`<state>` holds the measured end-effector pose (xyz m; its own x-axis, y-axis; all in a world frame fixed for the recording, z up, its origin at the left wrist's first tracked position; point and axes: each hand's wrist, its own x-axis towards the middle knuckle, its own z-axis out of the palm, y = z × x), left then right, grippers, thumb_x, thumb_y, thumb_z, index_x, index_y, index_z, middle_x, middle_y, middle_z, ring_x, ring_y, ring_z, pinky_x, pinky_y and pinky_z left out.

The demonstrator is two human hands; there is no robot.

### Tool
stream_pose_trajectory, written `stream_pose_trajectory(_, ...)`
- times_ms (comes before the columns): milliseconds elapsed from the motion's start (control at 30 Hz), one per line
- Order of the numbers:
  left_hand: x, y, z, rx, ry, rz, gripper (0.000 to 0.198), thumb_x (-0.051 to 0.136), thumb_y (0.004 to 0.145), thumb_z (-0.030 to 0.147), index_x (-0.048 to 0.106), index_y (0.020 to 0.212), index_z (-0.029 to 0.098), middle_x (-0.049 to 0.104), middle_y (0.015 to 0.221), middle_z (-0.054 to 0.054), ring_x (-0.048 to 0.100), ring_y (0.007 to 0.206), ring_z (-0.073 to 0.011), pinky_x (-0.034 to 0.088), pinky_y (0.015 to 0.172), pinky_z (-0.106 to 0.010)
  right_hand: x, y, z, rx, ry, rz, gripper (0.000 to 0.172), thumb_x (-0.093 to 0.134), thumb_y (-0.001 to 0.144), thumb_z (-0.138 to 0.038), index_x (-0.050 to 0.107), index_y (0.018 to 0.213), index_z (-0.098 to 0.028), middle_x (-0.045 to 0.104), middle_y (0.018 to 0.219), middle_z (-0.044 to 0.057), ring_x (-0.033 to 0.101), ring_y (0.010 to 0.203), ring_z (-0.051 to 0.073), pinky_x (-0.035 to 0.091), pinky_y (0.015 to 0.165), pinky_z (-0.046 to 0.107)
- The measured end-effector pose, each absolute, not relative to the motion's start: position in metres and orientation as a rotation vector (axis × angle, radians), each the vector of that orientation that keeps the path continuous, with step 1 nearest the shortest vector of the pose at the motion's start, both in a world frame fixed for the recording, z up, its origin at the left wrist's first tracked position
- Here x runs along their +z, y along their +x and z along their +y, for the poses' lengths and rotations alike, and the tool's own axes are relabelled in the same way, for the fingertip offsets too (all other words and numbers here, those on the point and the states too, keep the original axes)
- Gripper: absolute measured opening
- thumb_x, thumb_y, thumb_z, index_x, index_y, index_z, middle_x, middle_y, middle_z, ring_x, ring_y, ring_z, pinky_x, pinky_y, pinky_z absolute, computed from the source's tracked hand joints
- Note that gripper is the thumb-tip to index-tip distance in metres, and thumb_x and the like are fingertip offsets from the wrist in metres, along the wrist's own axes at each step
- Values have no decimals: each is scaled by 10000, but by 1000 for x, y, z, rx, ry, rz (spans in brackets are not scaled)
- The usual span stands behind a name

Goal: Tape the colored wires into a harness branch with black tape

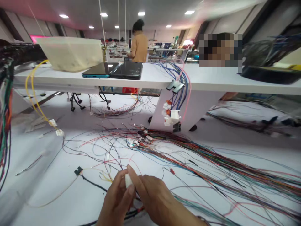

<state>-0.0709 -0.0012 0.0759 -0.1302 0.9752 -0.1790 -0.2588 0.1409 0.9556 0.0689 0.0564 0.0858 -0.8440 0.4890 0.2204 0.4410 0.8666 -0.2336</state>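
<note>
White plug sat low in the centre of the head view, just above the desk, pinched between both hands. Left hand: grip closed on the plug, thumb and fingertips clamped round its left side. Right hand: grip also closed on it, forefinger laid along the plug's right edge, thumb hidden behind. Thin wires trailed from under the hands. Small black clip lay on the desk to the left of the hands, on a dark wire. Thick bundle of coloured wires ran across the desk from the middle out to the right edge, well beyond the hands. Raised white shelf crossed the back. On it: two dark phones side by side, touching, and a beige tub just left of them. Blue wires dropped over the shelf edge to a cluster of white connectors hanging against its support. Yellow wire looped down at the left. Person in a tan shirt stood far behind, back turned.
</note>
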Motion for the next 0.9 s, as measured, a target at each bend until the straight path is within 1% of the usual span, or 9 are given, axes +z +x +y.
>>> stream_pose_trajectory(67,67,-75,-1,1321,856,1187,417,578,831,458,534,1172,223,527,652,14,445,510,-101,371,478,-210,85,71,58,292,-734,-2828,851,443,788,-52,-75,1460,-108,665,877,82,580,674,208,443,603,309)
stream_pose_trajectory(133,58,-82,0,1374,911,1210,406,601,826,403,531,1191,239,618,844,-42,567,692,-152,458,619,-242,84,72,59,347,-758,-2870,899,468,757,-32,-87,1459,-125,672,907,84,604,703,222,445,614,315)
stream_pose_trajectory(233,49,-91,2,1365,1142,1198,348,593,829,335,558,1161,240,620,1067,-83,580,941,-223,469,805,-306,81,70,60,518,-780,-2841,885,473,787,-25,-88,1457,-168,686,927,67,635,762,215,443,662,303)
stream_pose_trajectory(333,46,-96,3,1334,1340,1172,236,544,852,304,595,1070,230,626,966,-69,576,837,-207,470,735,-293,79,63,61,711,-783,-2772,807,457,857,-52,-63,1457,-197,705,902,39,652,760,182,428,675,267)
stream_pose_trajectory(400,46,-99,4,1357,1311,1274,160,518,868,320,628,869,204,604,813,-44,546,723,-178,444,663,-266,79,58,62,776,-792,-2770,734,466,879,-87,29,1460,-187,710,933,51,660,774,183,422,657,256)
stream_pose_trajectory(467,45,-105,7,1388,1112,1415,304,510,874,372,561,640,185,502,604,0,461,572,-136,390,558,-234,79,59,66,784,-837,-2808,556,476,890,-121,264,1400,-184,709,949,60,663,770,187,413,623,249)
stream_pose_trajectory(567,44,-124,11,1491,669,1467,422,533,841,474,464,544,182,323,466,56,282,452,-93,281,437,-204,75,76,76,721,-968,-2867,176,418,935,-177,577,1011,-180,699,850,51,649,701,167,400,593,237)
stream_pose_trajectory(667,45,-149,10,1555,396,1443,407,654,738,503,500,577,163,360,477,59,266,442,-71,249,397,-177,68,110,86,736,-1103,-2820,335,326,985,-302,556,774,-183,657,726,28,616,641,159,408,615,254)
stream_pose_trajectory(900,50,-199,-19,1769,99,1485,356,789,617,423,598,651,124,438,535,48,294,437,-40,247,348,-122,62,184,89,1133,-1266,-2582,345,428,912,-490,660,810,-255,699,801,35,643,726,204,503,681,289)
